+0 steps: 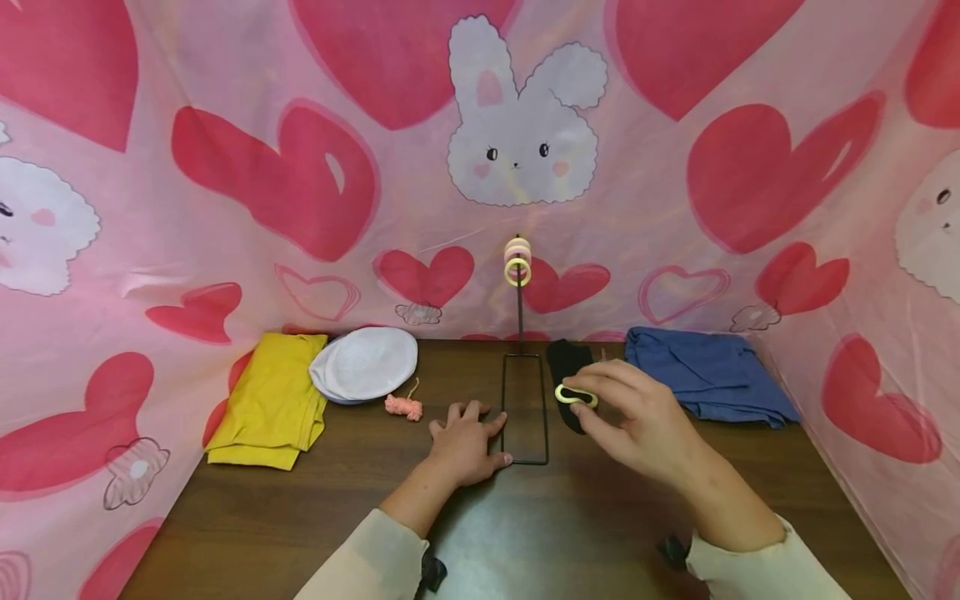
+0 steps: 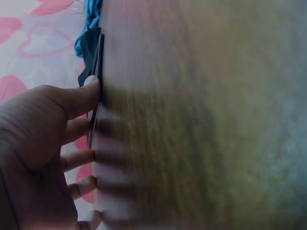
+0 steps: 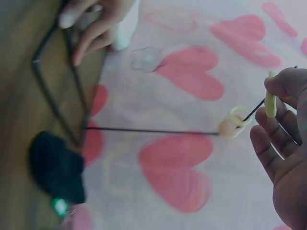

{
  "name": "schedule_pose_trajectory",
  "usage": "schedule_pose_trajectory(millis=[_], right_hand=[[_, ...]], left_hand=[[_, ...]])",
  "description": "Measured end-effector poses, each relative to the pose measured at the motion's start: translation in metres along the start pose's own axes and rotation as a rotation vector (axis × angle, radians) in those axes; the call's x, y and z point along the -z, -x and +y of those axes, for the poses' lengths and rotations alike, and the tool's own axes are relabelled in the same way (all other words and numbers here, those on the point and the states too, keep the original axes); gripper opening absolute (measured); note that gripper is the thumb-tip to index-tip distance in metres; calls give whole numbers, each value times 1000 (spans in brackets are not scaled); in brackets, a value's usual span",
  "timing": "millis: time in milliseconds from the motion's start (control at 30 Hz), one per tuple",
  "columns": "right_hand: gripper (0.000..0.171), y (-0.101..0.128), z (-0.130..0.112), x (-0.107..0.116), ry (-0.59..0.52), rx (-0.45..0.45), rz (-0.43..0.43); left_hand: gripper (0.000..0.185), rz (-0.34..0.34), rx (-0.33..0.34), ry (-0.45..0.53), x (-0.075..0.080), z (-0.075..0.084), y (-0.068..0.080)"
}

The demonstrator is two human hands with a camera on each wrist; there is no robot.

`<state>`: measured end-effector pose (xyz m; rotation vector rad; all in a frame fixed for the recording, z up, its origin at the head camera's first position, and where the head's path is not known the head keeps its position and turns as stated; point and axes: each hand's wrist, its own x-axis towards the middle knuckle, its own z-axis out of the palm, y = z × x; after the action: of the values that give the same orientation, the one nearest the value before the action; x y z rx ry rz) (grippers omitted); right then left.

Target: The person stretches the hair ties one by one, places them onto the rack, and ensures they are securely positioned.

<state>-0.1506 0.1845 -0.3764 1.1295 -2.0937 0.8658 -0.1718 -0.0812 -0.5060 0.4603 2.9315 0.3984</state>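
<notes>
Right hand (image 1: 645, 421) hovers above the middle of the surface (image 1: 315, 508), toward the back edge; its grip is pinched on a pale yellow ring (image 1: 576, 396), thumb and fingertips on opposite sides of the band. The right wrist view shows the same ring (image 3: 271, 101) edge-on between thumb and fingers.

Left hand (image 1: 467, 442) lies flat, fingers straight and apart, thumb tip on the left rail of the wire stand's base (image 1: 525, 408); it grasps nothing.

The stand's upright rod (image 1: 519, 308) rises at the back edge and carries stacked rings (image 1: 517, 260) near its top, pink above yellow.

Handling, as judged: the ring looks light, thin and a little springy, likely smooth plastic or rubber. Best held by the outer band, keeping the hole clear. The stand looks thin and light, so it may tip; pressing the base seems sensible.

Black cloth (image 1: 566, 367) lies just right of the base.
</notes>
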Motion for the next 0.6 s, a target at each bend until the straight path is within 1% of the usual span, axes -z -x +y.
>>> schedule_pose_trajectory(millis=[167,333,500,600], right_hand=[[25,-24,-10,1,-1,54,42],[24,-44,-17,0,4,110,101],[24,-59,-22,-3,-2,146,137],[27,-64,-24,-4,-13,145,140]], left_hand=[[71,3,2,-4,0,1,-1],[71,6,10,-21,1,1,-1],[71,1,13,-20,2,1,1],[71,3,10,-15,1,1,1]])
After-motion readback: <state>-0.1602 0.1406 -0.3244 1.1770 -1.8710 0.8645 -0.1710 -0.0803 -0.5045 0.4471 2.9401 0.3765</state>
